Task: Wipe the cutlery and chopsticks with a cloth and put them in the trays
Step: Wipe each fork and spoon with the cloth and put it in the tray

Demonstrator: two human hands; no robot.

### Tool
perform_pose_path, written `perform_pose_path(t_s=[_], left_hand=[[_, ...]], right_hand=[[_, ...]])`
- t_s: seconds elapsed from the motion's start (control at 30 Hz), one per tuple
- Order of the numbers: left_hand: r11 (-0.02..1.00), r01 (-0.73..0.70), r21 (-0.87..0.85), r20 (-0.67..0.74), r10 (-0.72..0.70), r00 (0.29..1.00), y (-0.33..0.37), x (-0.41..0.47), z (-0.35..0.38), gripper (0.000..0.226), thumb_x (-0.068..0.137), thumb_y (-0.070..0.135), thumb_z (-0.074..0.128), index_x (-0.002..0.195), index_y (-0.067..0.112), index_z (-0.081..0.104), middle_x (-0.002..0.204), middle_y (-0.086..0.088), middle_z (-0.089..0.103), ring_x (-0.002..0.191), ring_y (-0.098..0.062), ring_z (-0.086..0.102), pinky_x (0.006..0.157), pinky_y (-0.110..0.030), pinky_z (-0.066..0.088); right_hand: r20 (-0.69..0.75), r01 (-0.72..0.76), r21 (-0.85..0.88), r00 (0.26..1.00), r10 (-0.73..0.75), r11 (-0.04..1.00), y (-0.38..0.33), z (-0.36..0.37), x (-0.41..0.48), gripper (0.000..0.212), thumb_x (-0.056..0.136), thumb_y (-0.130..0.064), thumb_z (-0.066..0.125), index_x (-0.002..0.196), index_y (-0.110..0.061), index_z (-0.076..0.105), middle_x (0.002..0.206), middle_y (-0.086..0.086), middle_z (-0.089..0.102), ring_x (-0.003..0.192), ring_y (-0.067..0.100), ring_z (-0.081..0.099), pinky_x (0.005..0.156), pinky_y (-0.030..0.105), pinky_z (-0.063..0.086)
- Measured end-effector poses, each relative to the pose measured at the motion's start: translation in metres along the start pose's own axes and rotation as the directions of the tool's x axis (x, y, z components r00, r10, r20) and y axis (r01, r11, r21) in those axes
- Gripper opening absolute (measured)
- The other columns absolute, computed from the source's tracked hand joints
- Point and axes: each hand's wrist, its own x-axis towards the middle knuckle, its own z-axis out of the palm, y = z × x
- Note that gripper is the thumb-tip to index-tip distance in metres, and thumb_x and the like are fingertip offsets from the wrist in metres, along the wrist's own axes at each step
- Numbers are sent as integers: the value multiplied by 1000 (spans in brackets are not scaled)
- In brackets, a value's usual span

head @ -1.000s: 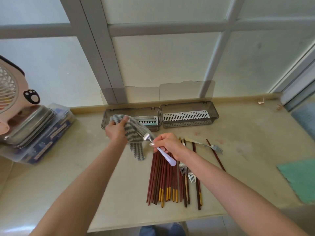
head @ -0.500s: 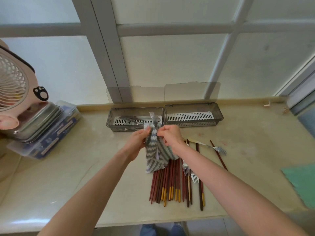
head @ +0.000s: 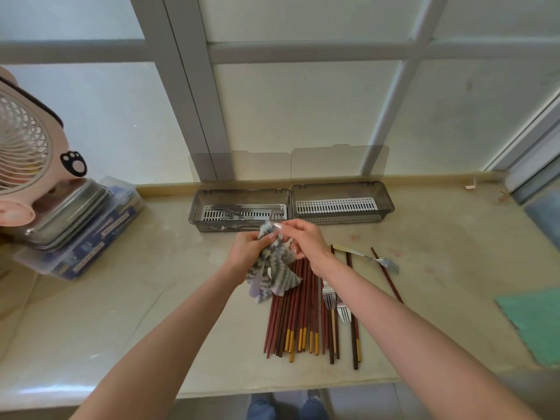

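The fork (head: 254, 288) we held bare by its handle a second ago now stands wrapped in the cloth (head: 277, 275), our left hand (head: 249, 250) gripping the bundle, our right hand (head: 306, 237) pinching it by the tines, over the chopsticks (head: 300, 316) near the left tray (head: 194, 218): wiping underway, traying next.

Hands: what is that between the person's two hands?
In the head view, a grey striped cloth is bunched between the left hand and right hand, both gripping it; it wraps a fork whose tines poke out above.
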Motion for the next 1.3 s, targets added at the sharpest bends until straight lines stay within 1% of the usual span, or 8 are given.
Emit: perform_pose_path(t_s=[0.37,0.57,0.73,0.97,1.03,1.1,1.2,1.3], left_hand=[[997,76,0,168,-75,983,-7,-21,-6,25,87,29,61,83,4,63,77,-10,70,65,-19,68,60,-25,57],[997,44,-61,113,-37,993,-11,-20,-6,24,88,26,61,83,2,63,81,-14,69,71,-23,68,63,-27,56],[988,49,-145,76,-39,996,-9,-16,-6,20,89,20,60,80,2,64,79,-14,69,64,-18,68,57,-24,55],[980,110,-163,-13,-114,993,-12,-11,-21,25,87,25,64,79,2,63,74,-10,67,55,-11,67,48,-18,50],[965,145,-220,-63,-162,985,-24,-11,-31,25,86,27,64,82,2,64,78,-12,67,62,-16,67,53,-22,53],[952,172,-254,-95,-201,975,-33,-11,-40,26,86,27,64,86,1,64,83,-14,68,71,-21,67,59,-25,56],[944,168,-285,-113,-207,972,-34,-13,-50,25,88,27,62,86,2,64,85,-13,67,73,-22,65,61,-25,57],[928,161,-335,-128,-215,968,-29,-12,-58,25,89,29,61,89,4,64,87,-12,68,78,-23,66,73,-31,55]], right_hand=[[-139,47,173,990,-23,984,-13,-6,11,7,86,-13,66,84,-7,68,68,0,61,51,4,46,42,14,32],[-88,-6,221,996,27,975,-4,7,7,21,86,-21,68,101,-7,68,73,0,63,47,4,43,39,15,33],[-75,-45,67,996,50,997,5,23,8,10,85,-23,69,84,-13,71,64,-9,59,55,6,44,51,18,35],[-187,-40,360,976,114,932,-3,25,39,13,96,-17,53,86,-10,53,69,12,70,41,12,51,40,20,42],[-224,-44,248,969,102,968,-1,30,52,13,98,-18,51,92,-7,54,77,17,69,42,13,56,41,21,47],[-238,-8,-115,971,-20,993,1,32,68,13,97,-19,51,99,-8,58,86,13,67,53,12,59,47,21,49],[-113,144,-666,950,-290,732,-1,34,92,14,97,-16,48,102,-16,61,93,-1,62,76,17,58,66,29,46],[11,211,-861,918,-398,462,0,41,120,16,97,-9,45,104,-15,58,97,6,64,85,25,58,67,30,40]])
